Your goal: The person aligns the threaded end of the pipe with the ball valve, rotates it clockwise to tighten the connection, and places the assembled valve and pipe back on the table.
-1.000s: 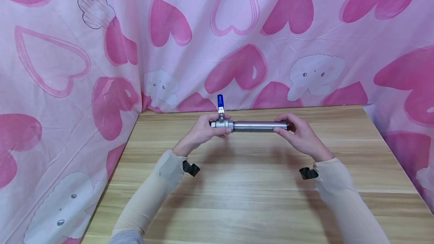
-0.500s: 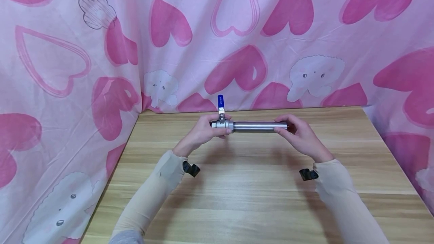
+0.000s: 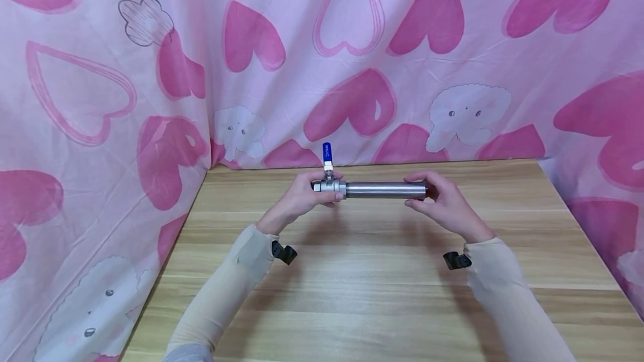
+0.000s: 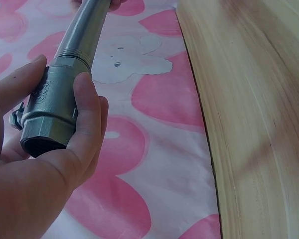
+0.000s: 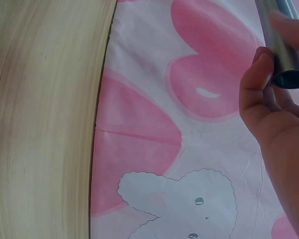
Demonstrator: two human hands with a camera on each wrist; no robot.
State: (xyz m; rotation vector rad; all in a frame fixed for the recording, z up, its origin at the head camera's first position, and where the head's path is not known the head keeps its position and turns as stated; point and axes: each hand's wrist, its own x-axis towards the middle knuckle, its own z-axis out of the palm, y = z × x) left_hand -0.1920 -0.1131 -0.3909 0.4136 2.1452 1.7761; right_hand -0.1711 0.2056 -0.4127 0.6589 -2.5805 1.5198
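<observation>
A steel ball valve [image 3: 329, 185] with an upright blue lever [image 3: 327, 153] is joined to a metal pipe [image 3: 384, 190]. Both are held level above the table, and some thread shows at the joint in the left wrist view. My left hand [image 3: 298, 196] grips the valve body [image 4: 52, 97] between thumb and fingers. Around the pipe's free right end my right hand [image 3: 446, 203] curls its fingers and thumb, the thumb just below the pipe in the head view. The open end of the pipe [image 5: 288, 64] faces the right wrist camera.
The wooden table [image 3: 362, 284] lies under both hands. Pink heart-printed cloth [image 3: 347, 99] hangs along its back, left and right sides, close behind the valve lever. A small black camera sits on each wrist, including the right wrist camera [image 3: 457, 260].
My right thumb has slid down from the pipe's front to just below it, and the right forefinger has shifted slightly. The left hand keeps its grip; valve and pipe stay in place.
</observation>
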